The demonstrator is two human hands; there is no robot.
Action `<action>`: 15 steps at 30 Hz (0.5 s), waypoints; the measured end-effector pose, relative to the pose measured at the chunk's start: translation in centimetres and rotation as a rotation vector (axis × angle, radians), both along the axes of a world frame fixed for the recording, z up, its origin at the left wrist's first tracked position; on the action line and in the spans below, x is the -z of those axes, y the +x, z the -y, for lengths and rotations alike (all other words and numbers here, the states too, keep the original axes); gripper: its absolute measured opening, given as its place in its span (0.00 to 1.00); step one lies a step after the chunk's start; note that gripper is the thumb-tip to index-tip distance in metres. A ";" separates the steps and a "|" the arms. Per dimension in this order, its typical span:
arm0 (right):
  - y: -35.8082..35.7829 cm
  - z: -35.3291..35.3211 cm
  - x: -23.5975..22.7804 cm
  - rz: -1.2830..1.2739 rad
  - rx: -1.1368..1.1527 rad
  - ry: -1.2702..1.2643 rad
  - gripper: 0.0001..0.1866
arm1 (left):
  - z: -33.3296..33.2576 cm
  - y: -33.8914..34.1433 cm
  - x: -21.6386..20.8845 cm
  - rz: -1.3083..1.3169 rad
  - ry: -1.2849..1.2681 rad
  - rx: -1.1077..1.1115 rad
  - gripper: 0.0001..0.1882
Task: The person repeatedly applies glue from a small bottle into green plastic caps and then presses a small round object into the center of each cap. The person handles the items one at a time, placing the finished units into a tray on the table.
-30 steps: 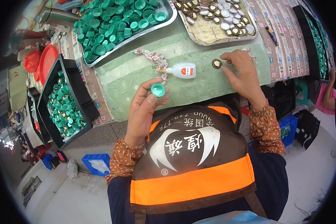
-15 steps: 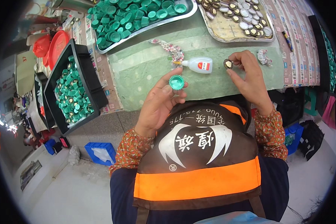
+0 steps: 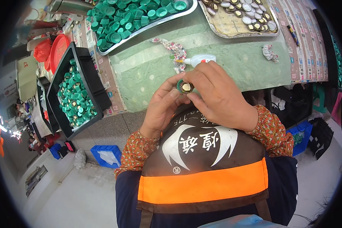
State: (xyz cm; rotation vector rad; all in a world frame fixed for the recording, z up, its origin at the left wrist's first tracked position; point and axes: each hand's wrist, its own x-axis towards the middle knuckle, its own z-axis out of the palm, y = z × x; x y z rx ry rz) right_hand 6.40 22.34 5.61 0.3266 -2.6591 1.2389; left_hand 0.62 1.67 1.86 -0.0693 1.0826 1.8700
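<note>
In front of my apron, my left hand (image 3: 164,99) pinches a green fluted cup (image 3: 179,84) between thumb and fingers. My right hand (image 3: 218,93) grips a small dark round piece with a pale centre (image 3: 186,87) and holds it against the mouth of that cup. Most of the cup is hidden behind the dark piece and my fingers. Just beyond my right hand lies a white squeeze bottle (image 3: 201,59), partly covered by it, its nozzle touching a crumpled flowered cloth (image 3: 175,49).
A metal tray (image 3: 148,28) of green cups stands at the back. Right of it is a tray (image 3: 231,35) of dark and white round pieces. A black bin (image 3: 99,91) of filled cups is at left. A pen (image 3: 293,36) and wadded cloth (image 3: 269,53) lie right.
My right hand has come left and down, bringing the dark round piece from beside the bottle to the green cup. My left hand stays nearly in place with the cup.
</note>
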 end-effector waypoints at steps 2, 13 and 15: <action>0.1 0.2 0.2 0.010 0.005 0.010 0.24 | 0.0 0.1 0.0 -0.007 -0.016 -0.001 0.27; 0.2 0.4 0.5 -0.022 0.022 -0.049 0.24 | 0.1 0.1 0.1 0.000 -0.032 0.022 0.27; 0.2 0.2 0.6 -0.006 0.022 -0.063 0.24 | 0.0 0.1 0.1 0.002 -0.039 0.028 0.27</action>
